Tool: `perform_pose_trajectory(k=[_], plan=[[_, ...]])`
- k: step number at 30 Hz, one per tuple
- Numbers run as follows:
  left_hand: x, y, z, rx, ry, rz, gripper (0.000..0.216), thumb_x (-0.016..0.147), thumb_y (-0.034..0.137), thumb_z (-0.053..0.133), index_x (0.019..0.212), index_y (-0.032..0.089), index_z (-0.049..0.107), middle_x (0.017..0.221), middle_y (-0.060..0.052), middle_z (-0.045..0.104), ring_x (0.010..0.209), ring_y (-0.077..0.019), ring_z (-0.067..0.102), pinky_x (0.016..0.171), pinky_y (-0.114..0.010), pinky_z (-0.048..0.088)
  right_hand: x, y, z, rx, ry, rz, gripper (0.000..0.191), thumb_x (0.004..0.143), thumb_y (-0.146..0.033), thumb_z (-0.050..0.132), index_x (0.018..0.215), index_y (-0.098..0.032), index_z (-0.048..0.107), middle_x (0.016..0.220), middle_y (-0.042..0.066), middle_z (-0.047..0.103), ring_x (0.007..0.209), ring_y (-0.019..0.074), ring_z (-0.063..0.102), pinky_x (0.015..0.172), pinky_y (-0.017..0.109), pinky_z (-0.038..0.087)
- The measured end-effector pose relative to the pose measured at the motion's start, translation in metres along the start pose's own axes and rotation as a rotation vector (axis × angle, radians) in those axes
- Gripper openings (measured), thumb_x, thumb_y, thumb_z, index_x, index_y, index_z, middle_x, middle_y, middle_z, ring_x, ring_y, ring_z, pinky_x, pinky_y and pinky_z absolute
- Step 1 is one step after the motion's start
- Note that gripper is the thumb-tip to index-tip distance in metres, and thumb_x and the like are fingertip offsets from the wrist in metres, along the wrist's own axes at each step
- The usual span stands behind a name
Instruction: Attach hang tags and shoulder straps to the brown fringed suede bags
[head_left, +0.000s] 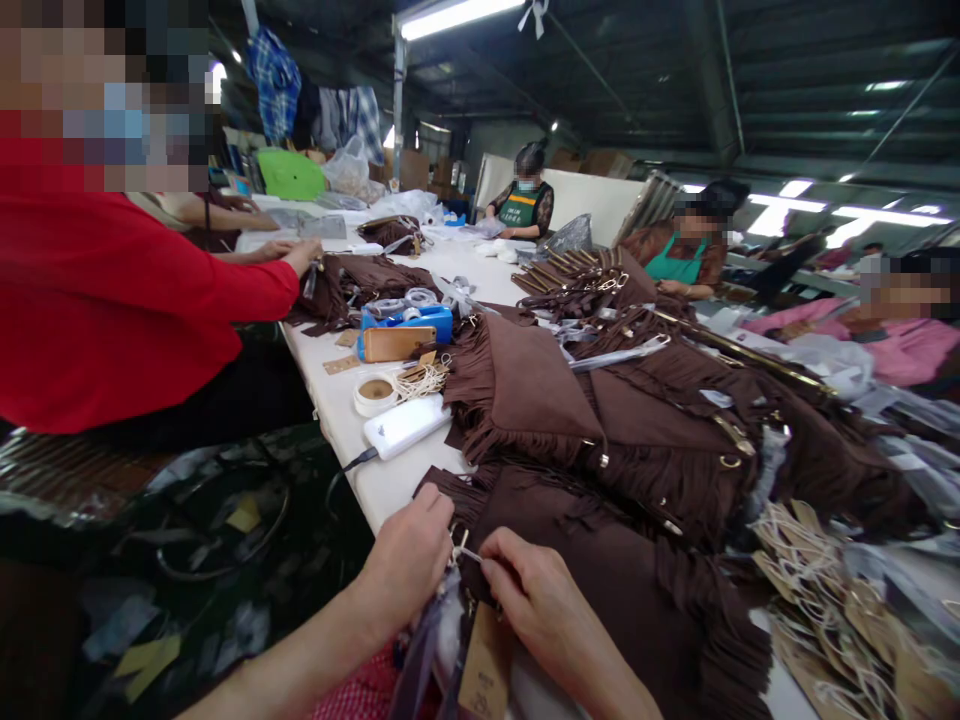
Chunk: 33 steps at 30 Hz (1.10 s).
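My left hand (409, 560) is closed at the near corner of a brown fringed suede bag (600, 570), fingers pinched at a small metal ring (455, 540) on it. My right hand (536, 600) is closed too, pinching a thin white string or pin (469, 553) that leads to that ring. A brown paper hang tag (484, 670) dangles just below both hands. More brown fringed bags (525, 385) are piled on the white table (390, 480) right behind.
A white power bank (405, 425) with a cable, a tape roll (375, 393), string-tied tags (424, 378) and a blue box (401, 330) lie at left. A pile of hang tags (832, 600) sits at right. A person in red (112, 300) works at left; other people sit across the table.
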<state>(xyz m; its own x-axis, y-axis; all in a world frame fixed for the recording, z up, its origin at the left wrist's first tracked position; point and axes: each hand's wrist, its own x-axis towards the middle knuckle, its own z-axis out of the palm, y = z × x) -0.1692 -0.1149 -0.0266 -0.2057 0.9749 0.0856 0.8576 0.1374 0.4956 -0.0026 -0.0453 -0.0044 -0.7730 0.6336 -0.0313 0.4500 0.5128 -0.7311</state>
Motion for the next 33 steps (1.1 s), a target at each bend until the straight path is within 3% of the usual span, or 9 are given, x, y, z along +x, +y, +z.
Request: perform_pose_trajectory(k=[4, 7, 9, 14, 18, 22, 28, 33], plan=[[0.004, -0.005, -0.003, -0.028, -0.001, -0.016, 0.018, 0.084, 0.006, 0.037, 0.083, 0.021, 0.047, 0.092, -0.006, 0.053, 0.083, -0.0213, 0.056, 0.075, -0.034, 0.046, 0.002, -0.001, 0.003, 0.0, 0.017, -0.019, 0.02, 0.095, -0.021, 0.044, 0.082, -0.021, 0.059, 0.075, -0.001, 0.064, 0.07, 0.0156, 0.06, 0.063, 0.025, 0.038], [0.003, -0.009, -0.004, -0.066, -0.031, 0.032, 0.018, 0.084, 0.007, 0.038, 0.081, 0.022, 0.046, 0.09, -0.005, 0.052, 0.08, -0.0207, 0.054, 0.073, -0.033, 0.045, 0.005, -0.001, 0.006, 0.015, 0.009, -0.021, 0.025, 0.097, -0.023, 0.042, 0.11, -0.024, 0.063, 0.085, 0.001, 0.071, 0.071, 0.0167, 0.064, 0.064, 0.025, 0.042], [0.002, -0.011, -0.004, -0.182, 0.032, 0.059, 0.017, 0.086, 0.01, 0.037, 0.077, 0.022, 0.043, 0.087, -0.004, 0.051, 0.081, -0.0201, 0.053, 0.073, -0.032, 0.044, 0.009, 0.0, 0.007, -0.02, -0.019, -0.052, 0.033, 0.097, -0.024, 0.04, 0.123, -0.027, 0.061, 0.089, 0.002, 0.074, 0.073, 0.0176, 0.067, 0.064, 0.024, 0.043], [-0.004, -0.008, -0.004, -0.409, 0.167, 0.142, 0.018, 0.089, 0.011, 0.034, 0.078, 0.022, 0.043, 0.09, -0.004, 0.051, 0.085, -0.0189, 0.051, 0.076, -0.032, 0.044, 0.023, -0.002, 0.006, -0.17, -0.089, -0.142, 0.024, 0.096, -0.023, 0.045, 0.1, -0.026, 0.069, 0.089, 0.003, 0.075, 0.081, 0.0181, 0.07, 0.069, 0.023, 0.042], [-0.007, -0.007, -0.006, -0.49, 0.164, 0.208, 0.02, 0.087, 0.007, 0.033, 0.08, 0.022, 0.044, 0.102, -0.006, 0.052, 0.094, -0.0177, 0.052, 0.083, -0.032, 0.046, 0.03, -0.005, 0.003, -0.129, -0.11, -0.098, 0.015, 0.091, -0.018, 0.05, 0.088, -0.023, 0.063, 0.066, -0.003, 0.067, 0.061, 0.0138, 0.063, 0.059, 0.021, 0.037], [-0.004, -0.006, -0.007, -0.391, 0.088, 0.161, 0.019, 0.086, 0.006, 0.035, 0.079, 0.022, 0.043, 0.1, -0.006, 0.052, 0.094, -0.0182, 0.053, 0.085, -0.032, 0.047, 0.033, -0.004, 0.001, 0.024, -0.206, -0.023, 0.015, 0.087, -0.013, 0.046, 0.084, -0.023, 0.057, 0.049, -0.01, 0.053, 0.041, 0.0101, 0.051, 0.049, 0.019, 0.033], [-0.001, 0.001, -0.003, -0.018, -0.105, 0.01, 0.02, 0.082, 0.003, 0.039, 0.09, 0.019, 0.05, 0.1, -0.006, 0.054, 0.09, -0.0213, 0.057, 0.082, -0.034, 0.051, 0.036, -0.002, 0.0, 0.071, -0.239, -0.051, 0.015, 0.08, -0.008, 0.047, 0.076, -0.022, 0.052, 0.051, -0.009, 0.053, 0.041, 0.0088, 0.05, 0.047, 0.018, 0.032], [-0.011, 0.003, -0.005, -0.112, 0.001, 0.062, 0.018, 0.087, 0.005, 0.036, 0.088, 0.019, 0.048, 0.102, -0.007, 0.053, 0.093, -0.0206, 0.056, 0.083, -0.033, 0.05, 0.034, 0.001, -0.002, 0.142, -0.257, -0.021, 0.014, 0.083, -0.012, 0.045, 0.081, -0.022, 0.054, 0.05, -0.01, 0.051, 0.04, 0.0085, 0.046, 0.043, 0.017, 0.032]])
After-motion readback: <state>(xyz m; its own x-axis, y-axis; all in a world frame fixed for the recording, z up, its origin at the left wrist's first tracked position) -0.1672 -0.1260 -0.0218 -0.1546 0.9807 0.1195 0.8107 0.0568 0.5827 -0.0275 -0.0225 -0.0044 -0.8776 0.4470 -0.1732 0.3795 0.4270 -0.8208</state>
